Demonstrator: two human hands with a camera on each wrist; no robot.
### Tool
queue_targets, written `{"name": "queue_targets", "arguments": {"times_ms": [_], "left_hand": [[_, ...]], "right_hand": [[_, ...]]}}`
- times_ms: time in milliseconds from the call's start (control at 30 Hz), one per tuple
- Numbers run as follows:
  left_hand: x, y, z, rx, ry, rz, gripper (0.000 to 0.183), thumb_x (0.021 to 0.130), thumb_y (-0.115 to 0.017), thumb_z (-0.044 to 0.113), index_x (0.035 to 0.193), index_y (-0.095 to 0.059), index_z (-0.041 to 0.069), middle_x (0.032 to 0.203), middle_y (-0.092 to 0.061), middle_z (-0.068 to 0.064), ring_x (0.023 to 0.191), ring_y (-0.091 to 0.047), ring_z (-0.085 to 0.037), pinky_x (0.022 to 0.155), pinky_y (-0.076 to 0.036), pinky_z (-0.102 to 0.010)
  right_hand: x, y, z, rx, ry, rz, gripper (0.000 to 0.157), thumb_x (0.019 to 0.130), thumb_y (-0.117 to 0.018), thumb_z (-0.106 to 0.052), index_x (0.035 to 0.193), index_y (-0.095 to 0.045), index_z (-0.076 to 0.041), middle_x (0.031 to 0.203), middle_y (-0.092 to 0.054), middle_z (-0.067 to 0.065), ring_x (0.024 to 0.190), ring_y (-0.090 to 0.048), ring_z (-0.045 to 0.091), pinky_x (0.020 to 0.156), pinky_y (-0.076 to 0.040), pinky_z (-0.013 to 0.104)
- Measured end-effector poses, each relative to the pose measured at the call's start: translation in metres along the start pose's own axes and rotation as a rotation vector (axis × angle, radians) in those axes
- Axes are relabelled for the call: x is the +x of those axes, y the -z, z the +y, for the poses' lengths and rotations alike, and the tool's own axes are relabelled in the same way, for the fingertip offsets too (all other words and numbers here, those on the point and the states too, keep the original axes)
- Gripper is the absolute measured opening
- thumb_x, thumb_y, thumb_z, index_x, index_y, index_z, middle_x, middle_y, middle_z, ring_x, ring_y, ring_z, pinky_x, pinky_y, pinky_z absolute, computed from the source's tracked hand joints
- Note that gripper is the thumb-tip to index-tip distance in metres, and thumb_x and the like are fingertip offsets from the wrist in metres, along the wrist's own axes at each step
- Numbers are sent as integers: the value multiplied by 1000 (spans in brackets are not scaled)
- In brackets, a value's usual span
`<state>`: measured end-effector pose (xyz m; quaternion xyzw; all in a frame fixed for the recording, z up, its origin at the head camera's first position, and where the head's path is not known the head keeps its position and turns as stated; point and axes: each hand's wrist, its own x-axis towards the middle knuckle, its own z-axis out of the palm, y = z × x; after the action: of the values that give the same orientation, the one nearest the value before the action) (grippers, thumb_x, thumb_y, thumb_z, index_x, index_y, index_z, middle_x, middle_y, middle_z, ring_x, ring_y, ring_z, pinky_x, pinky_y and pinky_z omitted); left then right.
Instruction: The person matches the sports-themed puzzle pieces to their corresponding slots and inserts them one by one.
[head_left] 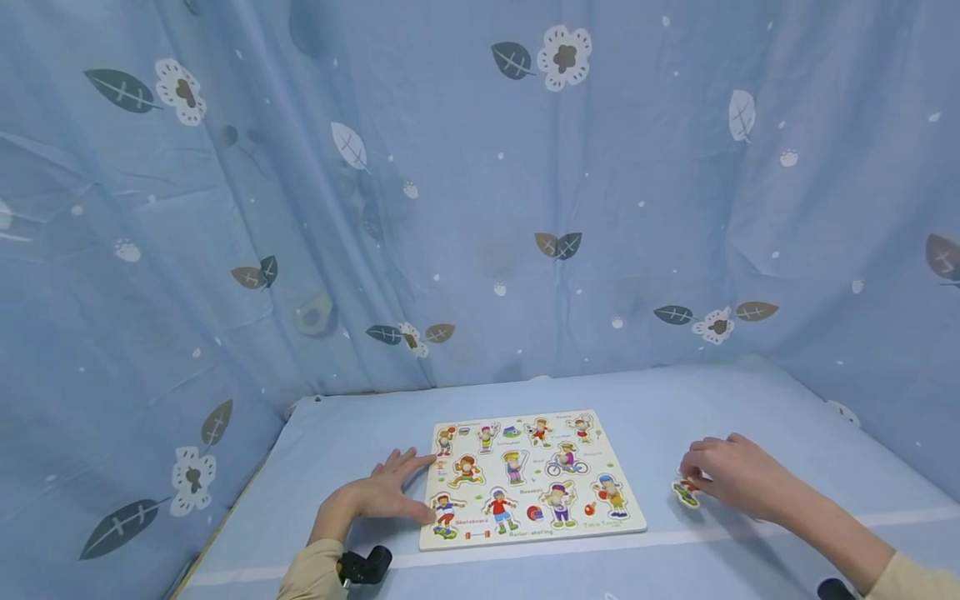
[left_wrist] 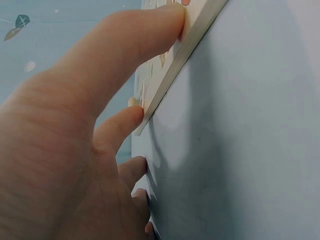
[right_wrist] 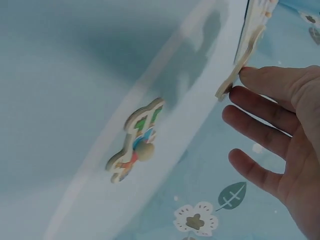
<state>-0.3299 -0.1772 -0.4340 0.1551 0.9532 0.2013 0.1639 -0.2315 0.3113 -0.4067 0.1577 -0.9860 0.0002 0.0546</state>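
A white wooden puzzle board (head_left: 540, 540) printed with sports figures lies flat on the table. My left hand (head_left: 386, 492) is at its left edge, fingers spread; in the left wrist view the thumb (left_wrist: 150, 35) rests on the board's rim. Right of the board, my right hand (head_left: 731, 475) pinches a figure-shaped puzzle piece (head_left: 686, 493) between thumb and fingers. The right wrist view shows this held piece (right_wrist: 241, 65) edge-on, apart from the table. Another knobbed puzzle piece (right_wrist: 137, 137) lies on the table; the right hand and arm mostly hide it in the head view.
A light blue cloth (head_left: 360, 425) with a pale stripe covers the table. Behind and at the sides hangs a blue curtain (head_left: 465, 183) with leaves and flowers. Several knobbed figure pieces sit in the board. Black wrist mounts (head_left: 366, 567) are on the forearms.
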Motion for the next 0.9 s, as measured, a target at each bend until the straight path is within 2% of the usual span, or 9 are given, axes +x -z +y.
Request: {"name": "queue_targets", "arguments": {"times_ms": [233, 400, 567, 900], "left_hand": [[1, -1, -1, 1, 1, 2, 99, 67, -81, 55, 151, -41, 23, 162, -24, -18, 150, -10, -45, 120, -11, -64], [-1, 0, 0, -5, -5, -1, 99, 67, -81, 55, 151, -41, 22, 162, -24, -18, 150, -9, -45, 120, -11, -64], [-1, 1, 0, 15, -14, 5, 99, 67, -80, 55, 152, -40, 23, 162, -23, -18, 150, -10, -45, 119, -12, -65], [-1, 1, -1, 12, -15, -4, 99, 68, -80, 54, 152, -40, 23, 162, -23, -18, 150, -9, -44, 120, -12, -64]], "right_hand": [[12, 6, -12, 23, 4, 18, 16, 78, -82, -13, 87, -76, -25, 86, -69, -14, 76, -61, 6, 76, -53, 40], [26, 14, -28, 20, 37, 33, 15, 80, -81, -13, 89, -77, -23, 85, -69, -14, 75, -60, 5, 76, -53, 38], [43, 17, -55, 10, 110, 65, 12, 81, -79, -11, 89, -77, -20, 81, -67, -14, 73, -57, 4, 77, -53, 37], [80, 11, -118, 33, 286, 148, 10, 83, -78, -10, 85, -75, -20, 81, -68, -12, 79, -63, 8, 82, -55, 39]]}}
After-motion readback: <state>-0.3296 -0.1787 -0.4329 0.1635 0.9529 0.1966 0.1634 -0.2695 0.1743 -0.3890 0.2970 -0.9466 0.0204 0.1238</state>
